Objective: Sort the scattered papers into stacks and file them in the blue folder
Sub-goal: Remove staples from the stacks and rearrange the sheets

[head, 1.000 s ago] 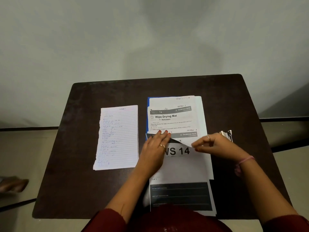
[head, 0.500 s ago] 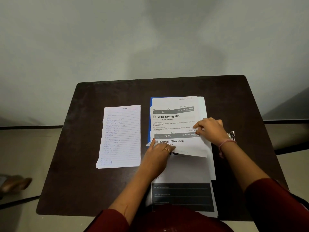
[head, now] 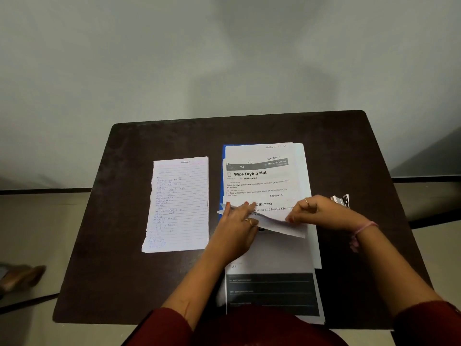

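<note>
**Both hands on a sheet atop the folder stack**

On the dark brown table [head: 139, 270], a stack of printed papers [head: 262, 176] lies right of centre, reaching from near the far edge down to the near edge. A strip of the blue folder [head: 223, 171] shows along the stack's left side, under the papers. The uppermost full page reads "Wipe Drying Mat". Across it, about midway along the stack, lies a loose sheet [head: 274, 213] headed with an ID number and the words "Insole Cleaning"; its near edge curls up off the stack.

The left hand [head: 239, 221] rests on the sheet's left end, fingers nearly straight and pressing flat, a ring on one finger. The right hand [head: 321, 213] has its fingers curled, pinching the sheet's right part between thumb and fingertips; a pink band circles its wrist.

A lined handwritten page [head: 179, 206] with a torn left edge lies alone toward the table's left side, well apart from the stack. A small metal clip [head: 340, 199] sits near the right edge, just beyond the right hand.
</note>
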`<state>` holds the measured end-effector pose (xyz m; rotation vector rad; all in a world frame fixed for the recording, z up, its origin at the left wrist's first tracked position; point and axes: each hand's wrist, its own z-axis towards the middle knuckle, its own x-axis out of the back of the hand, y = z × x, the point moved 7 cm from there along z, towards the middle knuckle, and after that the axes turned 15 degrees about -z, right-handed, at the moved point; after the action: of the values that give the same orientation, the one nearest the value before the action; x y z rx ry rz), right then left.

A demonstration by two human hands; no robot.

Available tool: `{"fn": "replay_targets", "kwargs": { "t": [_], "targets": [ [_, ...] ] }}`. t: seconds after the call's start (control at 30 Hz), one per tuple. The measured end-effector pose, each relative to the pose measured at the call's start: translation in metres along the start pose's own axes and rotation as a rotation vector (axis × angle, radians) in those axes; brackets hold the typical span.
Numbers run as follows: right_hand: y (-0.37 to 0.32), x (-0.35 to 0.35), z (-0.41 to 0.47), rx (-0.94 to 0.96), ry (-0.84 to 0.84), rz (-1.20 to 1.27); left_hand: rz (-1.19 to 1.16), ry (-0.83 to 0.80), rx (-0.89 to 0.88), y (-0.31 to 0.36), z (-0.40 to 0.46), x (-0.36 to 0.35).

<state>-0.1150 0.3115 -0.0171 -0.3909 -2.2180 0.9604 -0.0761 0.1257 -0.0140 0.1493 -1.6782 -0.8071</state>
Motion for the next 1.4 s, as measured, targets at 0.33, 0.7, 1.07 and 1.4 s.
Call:
{"fn": "replay_targets", "kwargs": {
  "t": [0.33, 0.7, 1.07, 1.4],
  "targets": [
    [0.021, 0.033, 0.052, -0.286, 0.413, -0.715, -0.048, -0.105, 0.117, -0.005, 0.004, -0.003],
    [0.007, 0.016, 0.031, -0.167, 0.276, -0.837, -0.048, -0.026, -0.026, -0.004, 0.0, -0.004],
    [0.006, 0.042, 0.04, -0.09, 0.39, -0.402, -0.024, -0.211, 0.1, 0.0, 0.005, -0.001],
    [0.014, 0.035, 0.052, -0.222, 0.425, -0.8, -0.02, -0.244, 0.086, -0.004, 0.003, -0.007]
  ]
}}
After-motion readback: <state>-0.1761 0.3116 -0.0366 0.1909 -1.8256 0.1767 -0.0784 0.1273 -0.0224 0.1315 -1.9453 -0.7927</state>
